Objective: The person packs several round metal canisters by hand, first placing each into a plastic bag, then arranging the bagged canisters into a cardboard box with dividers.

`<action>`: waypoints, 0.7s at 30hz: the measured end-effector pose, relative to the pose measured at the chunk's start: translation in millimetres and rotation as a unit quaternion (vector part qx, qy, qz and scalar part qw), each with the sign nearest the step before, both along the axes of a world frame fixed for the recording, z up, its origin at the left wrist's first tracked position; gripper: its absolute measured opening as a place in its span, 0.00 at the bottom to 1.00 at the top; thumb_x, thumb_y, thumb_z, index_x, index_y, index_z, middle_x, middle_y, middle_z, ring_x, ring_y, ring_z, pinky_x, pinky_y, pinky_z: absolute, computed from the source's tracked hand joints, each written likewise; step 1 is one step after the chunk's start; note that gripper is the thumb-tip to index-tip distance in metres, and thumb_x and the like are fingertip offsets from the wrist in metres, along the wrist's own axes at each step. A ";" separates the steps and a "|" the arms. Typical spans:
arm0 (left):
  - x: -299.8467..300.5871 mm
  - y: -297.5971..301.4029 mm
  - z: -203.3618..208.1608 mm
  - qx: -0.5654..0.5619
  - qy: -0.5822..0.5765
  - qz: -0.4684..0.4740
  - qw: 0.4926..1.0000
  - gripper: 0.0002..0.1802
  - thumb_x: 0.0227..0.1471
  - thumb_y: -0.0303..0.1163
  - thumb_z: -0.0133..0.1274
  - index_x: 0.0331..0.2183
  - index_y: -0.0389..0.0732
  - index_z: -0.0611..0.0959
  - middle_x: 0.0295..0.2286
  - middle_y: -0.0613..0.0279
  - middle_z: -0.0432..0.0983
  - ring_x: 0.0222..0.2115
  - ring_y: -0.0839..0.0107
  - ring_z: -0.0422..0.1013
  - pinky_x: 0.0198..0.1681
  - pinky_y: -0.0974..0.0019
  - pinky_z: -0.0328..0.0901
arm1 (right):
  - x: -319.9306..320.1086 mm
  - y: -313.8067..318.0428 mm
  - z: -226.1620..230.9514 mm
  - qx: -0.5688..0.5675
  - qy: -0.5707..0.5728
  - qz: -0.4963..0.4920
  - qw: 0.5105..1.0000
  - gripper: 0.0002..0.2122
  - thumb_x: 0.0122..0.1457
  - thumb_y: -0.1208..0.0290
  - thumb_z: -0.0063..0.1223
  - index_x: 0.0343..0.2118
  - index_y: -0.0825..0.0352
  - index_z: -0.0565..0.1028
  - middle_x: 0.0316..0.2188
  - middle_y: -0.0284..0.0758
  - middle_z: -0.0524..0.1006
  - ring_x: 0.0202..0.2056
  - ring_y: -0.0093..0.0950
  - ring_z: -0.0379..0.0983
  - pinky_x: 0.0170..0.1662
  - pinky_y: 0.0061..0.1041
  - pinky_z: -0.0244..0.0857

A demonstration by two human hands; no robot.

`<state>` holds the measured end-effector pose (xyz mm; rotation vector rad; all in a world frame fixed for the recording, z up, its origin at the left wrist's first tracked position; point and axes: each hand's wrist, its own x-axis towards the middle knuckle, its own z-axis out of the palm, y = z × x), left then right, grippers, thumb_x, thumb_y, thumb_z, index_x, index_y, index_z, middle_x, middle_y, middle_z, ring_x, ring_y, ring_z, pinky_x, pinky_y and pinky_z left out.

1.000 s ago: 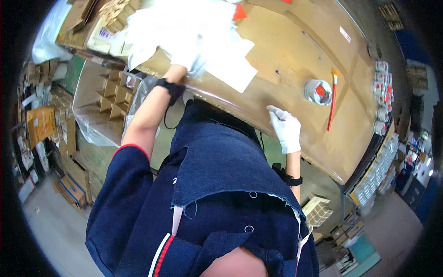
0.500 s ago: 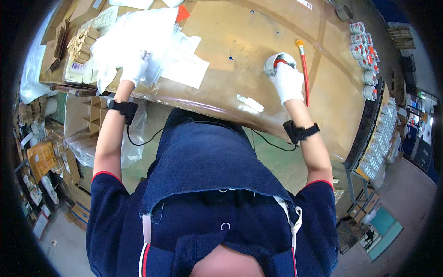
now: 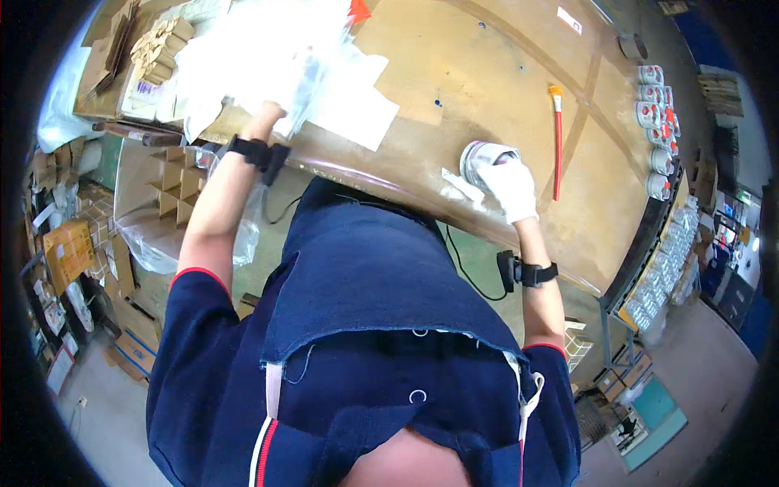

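My left hand (image 3: 282,91) is gloved in white and lies over white plastic bags (image 3: 251,53) at the back left of the table. Glare washes out its outline, so its fingers cannot be made out. On the right, my right hand (image 3: 511,188), also white-gloved, grips a hollow silver metal cylinder (image 3: 472,161) with grooves round one end. The cylinder is tipped over, its opening toward the hand, just above or on the tabletop. A brush (image 3: 557,138) with a red handle and yellow bristles lies to the right of that hand.
White paper sheets (image 3: 369,114) lie beside the bags. A crumpled white strip (image 3: 462,185) is close to the cylinder. Several white-and-red cylinders (image 3: 649,114) stand at the table's right edge. Rolled brown cardboard (image 3: 161,50) sits at the far left; a divided carton (image 3: 174,187) stands below.
My right hand has drawn nearer to me and tipped the cylinder; the red inside it no longer shows. My left hand has reached farther forward over the bags. The whole view has shifted slightly.
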<state>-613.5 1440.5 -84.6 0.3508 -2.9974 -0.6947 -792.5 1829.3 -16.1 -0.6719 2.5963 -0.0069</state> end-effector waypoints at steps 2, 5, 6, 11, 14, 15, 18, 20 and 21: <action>-30.5 37.8 5.2 0.084 -0.042 0.028 0.995 0.17 0.58 0.37 0.48 0.44 0.38 0.80 0.39 0.51 0.78 0.41 0.54 0.73 0.46 0.58 0.66 | 4.4 -4.6 -2.2 -0.259 -0.261 -0.197 0.909 0.18 0.56 0.55 0.53 0.39 0.67 0.80 0.36 0.39 0.80 0.37 0.33 0.77 0.42 0.30 0.70; -50.8 104.1 30.5 0.204 -0.096 0.049 0.973 0.17 0.58 0.37 0.48 0.44 0.38 0.80 0.40 0.52 0.78 0.41 0.55 0.73 0.46 0.58 0.66 | 18.9 -29.2 4.3 -0.422 -0.431 -0.294 0.742 0.15 0.62 0.67 0.52 0.48 0.71 0.74 0.42 0.32 0.77 0.40 0.21 0.74 0.42 0.20 0.69; -52.1 116.0 37.0 0.242 -0.114 0.054 0.962 0.17 0.58 0.37 0.48 0.45 0.37 0.80 0.40 0.52 0.78 0.40 0.55 0.73 0.46 0.58 0.66 | 24.3 -42.1 0.8 -0.461 -0.451 -0.292 0.707 0.16 0.62 0.67 0.52 0.48 0.70 0.74 0.43 0.32 0.77 0.41 0.21 0.74 0.43 0.20 0.69; -49.7 123.8 42.8 0.394 0.088 0.117 0.908 0.18 0.58 0.41 0.46 0.42 0.38 0.81 0.37 0.51 0.76 0.38 0.61 0.70 0.45 0.57 0.64 | 34.2 -84.6 -38.3 -0.483 -0.554 -0.424 0.530 0.15 0.62 0.63 0.50 0.47 0.67 0.74 0.41 0.31 0.77 0.37 0.20 0.74 0.38 0.18 0.69; -54.4 133.8 39.7 0.270 0.042 0.103 0.957 0.16 0.58 0.38 0.45 0.42 0.39 0.81 0.42 0.49 0.76 0.44 0.54 0.70 0.50 0.55 0.63 | 33.6 -117.1 -36.8 -0.515 -0.518 -0.454 0.510 0.12 0.63 0.62 0.48 0.41 0.64 0.75 0.33 0.28 0.76 0.28 0.20 0.73 0.28 0.19 0.67; -62.0 141.9 47.6 0.192 0.082 0.100 0.973 0.16 0.58 0.36 0.46 0.42 0.39 0.81 0.44 0.48 0.75 0.46 0.52 0.70 0.52 0.55 0.62 | 25.6 -123.0 -47.3 -0.514 -0.518 -0.458 0.508 0.12 0.63 0.62 0.48 0.41 0.64 0.75 0.33 0.28 0.76 0.28 0.20 0.73 0.28 0.19 0.67; -85.1 150.4 65.5 0.026 0.244 -0.011 0.969 0.14 0.55 0.35 0.48 0.40 0.40 0.81 0.46 0.47 0.74 0.47 0.52 0.69 0.53 0.54 0.62 | 5.0 -122.9 -85.6 -0.565 -0.428 -0.265 0.654 0.12 0.62 0.62 0.49 0.40 0.65 0.75 0.29 0.29 0.76 0.25 0.20 0.72 0.27 0.21 0.68; -85.0 156.3 73.3 0.044 0.265 -0.061 0.961 0.14 0.54 0.36 0.49 0.39 0.40 0.81 0.44 0.48 0.76 0.45 0.54 0.71 0.51 0.55 0.64 | -1.9 -114.4 -100.2 -0.574 -0.346 -0.128 0.732 0.12 0.61 0.63 0.50 0.40 0.66 0.75 0.26 0.30 0.76 0.23 0.21 0.72 0.26 0.22 0.68; -67.3 156.4 74.6 0.013 0.189 -0.114 0.975 0.13 0.55 0.37 0.49 0.39 0.40 0.81 0.42 0.50 0.76 0.42 0.55 0.72 0.47 0.56 0.66 | 3.5 -118.7 -81.4 -0.570 -0.354 -0.130 0.730 0.12 0.61 0.63 0.50 0.40 0.66 0.75 0.26 0.30 0.76 0.23 0.21 0.72 0.26 0.22 0.68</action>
